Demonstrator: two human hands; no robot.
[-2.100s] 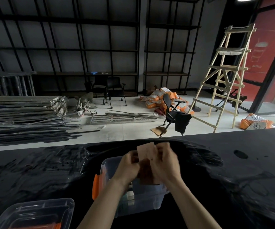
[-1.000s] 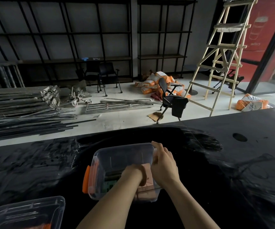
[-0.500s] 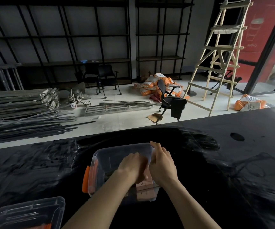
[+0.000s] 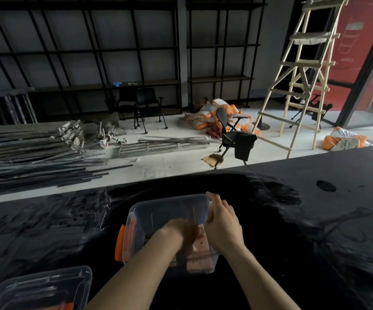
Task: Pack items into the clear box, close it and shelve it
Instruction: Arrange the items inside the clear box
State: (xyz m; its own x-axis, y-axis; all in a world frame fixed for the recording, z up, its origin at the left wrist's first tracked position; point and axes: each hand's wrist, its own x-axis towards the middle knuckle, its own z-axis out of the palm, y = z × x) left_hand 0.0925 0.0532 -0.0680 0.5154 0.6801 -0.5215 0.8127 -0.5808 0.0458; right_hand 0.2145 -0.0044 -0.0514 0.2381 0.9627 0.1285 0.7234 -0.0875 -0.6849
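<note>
The clear box stands open on the black table, with an orange latch on its left end. My left hand reaches down inside it, blurred by motion, over a flat pinkish item lying at the box's right end. Its fingers are not clear enough to say whether they grip the item. My right hand is wrapped over the box's right rim, fingers on the far corner. Other contents under my left arm are hidden.
A second clear plastic container with orange parts sits at the table's near left corner. The black table has a round hole at the far right. Beyond it are metal poles, chairs, a wooden ladder and black shelving.
Both hands lowered the pinkish item from above the box into its right end. My right hand then settled on the rim, and my left hand keeps moving inside the box.
</note>
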